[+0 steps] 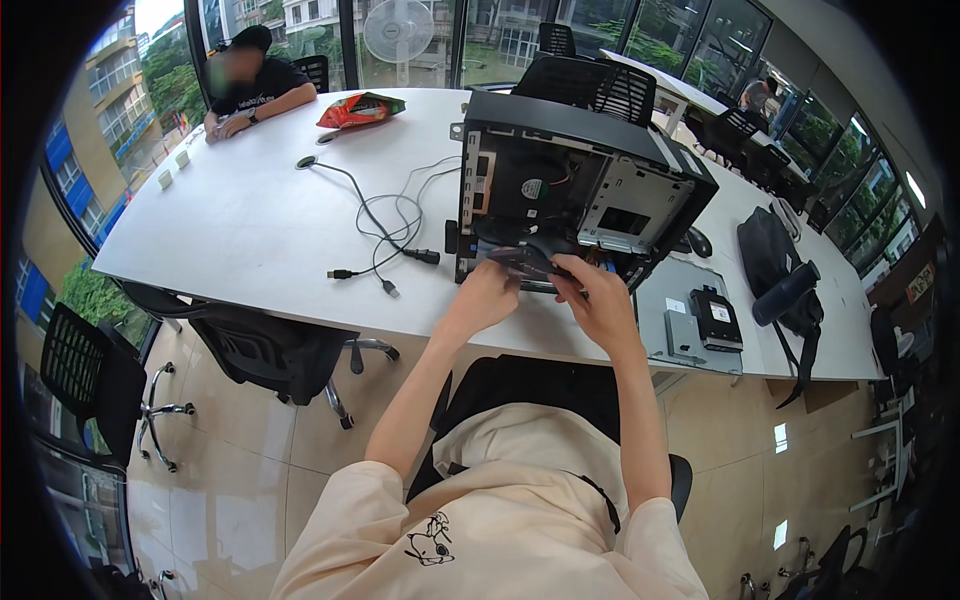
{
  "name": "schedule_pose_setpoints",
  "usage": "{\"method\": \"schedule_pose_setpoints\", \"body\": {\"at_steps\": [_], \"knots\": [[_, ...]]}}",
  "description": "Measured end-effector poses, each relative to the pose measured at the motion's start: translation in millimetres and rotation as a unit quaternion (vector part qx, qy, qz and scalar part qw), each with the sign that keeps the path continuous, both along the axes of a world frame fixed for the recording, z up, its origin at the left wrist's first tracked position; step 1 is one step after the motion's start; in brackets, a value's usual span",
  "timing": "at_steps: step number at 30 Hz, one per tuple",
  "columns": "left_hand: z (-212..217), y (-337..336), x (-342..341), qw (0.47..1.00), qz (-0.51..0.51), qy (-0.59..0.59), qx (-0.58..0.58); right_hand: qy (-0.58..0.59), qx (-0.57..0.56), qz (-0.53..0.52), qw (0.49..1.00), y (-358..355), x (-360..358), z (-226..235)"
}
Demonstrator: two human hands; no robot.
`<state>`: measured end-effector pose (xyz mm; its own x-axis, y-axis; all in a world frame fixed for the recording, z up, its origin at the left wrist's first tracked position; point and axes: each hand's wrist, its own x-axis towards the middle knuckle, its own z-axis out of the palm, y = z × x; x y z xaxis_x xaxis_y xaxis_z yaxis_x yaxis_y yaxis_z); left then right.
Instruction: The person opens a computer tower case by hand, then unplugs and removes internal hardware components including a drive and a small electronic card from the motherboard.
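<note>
An open black computer tower case point(575, 130) stands on the white table in front of me, its inside facing me. At the lower front of the case I hold a dark, flattish computer part point(524, 262) between both hands; its exact kind is hard to make out. My left hand point(484, 298) grips its left end, fingers closed. On its right end, the fingers and thumb of my right hand point(598, 300) are closed in a pinch. Behind the part, the bottom of the case is partly hidden.
Left of the case lie tangled grey and black cables point(385, 235). A drive point(716, 318) and a small grey box point(684, 334) rest on a metal side panel point(650, 300). Farther right are a black bag point(775, 245) and bottle point(786, 293). A person point(255, 85) sits across the table point(200, 240).
</note>
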<state>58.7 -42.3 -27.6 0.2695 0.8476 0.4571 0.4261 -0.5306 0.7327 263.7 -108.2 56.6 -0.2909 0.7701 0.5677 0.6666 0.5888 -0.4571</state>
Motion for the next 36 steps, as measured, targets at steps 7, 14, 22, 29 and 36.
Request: {"method": "schedule_pose_setpoints", "body": {"at_steps": [7,14,22,29,36], "knots": [[9,2,-18,0.902,-0.164,-0.309,-0.252,-0.095,-0.021,-0.038,0.995,8,-13,18],[11,5,-28,0.827,-0.214,-0.353,-0.382,-0.109,0.030,-0.061,0.992,23,-18,10],[8,-14,3,0.596,-0.217,-0.662,-0.400,-0.140,0.043,-0.088,0.985,35,-25,17],[12,-26,1,0.595,-0.191,-0.673,-0.396,-0.138,-0.037,-0.125,0.982,26,-31,31],[24,-44,32,0.804,-0.078,-0.521,-0.277,-0.147,0.042,-0.091,0.984,33,-19,17]]}}
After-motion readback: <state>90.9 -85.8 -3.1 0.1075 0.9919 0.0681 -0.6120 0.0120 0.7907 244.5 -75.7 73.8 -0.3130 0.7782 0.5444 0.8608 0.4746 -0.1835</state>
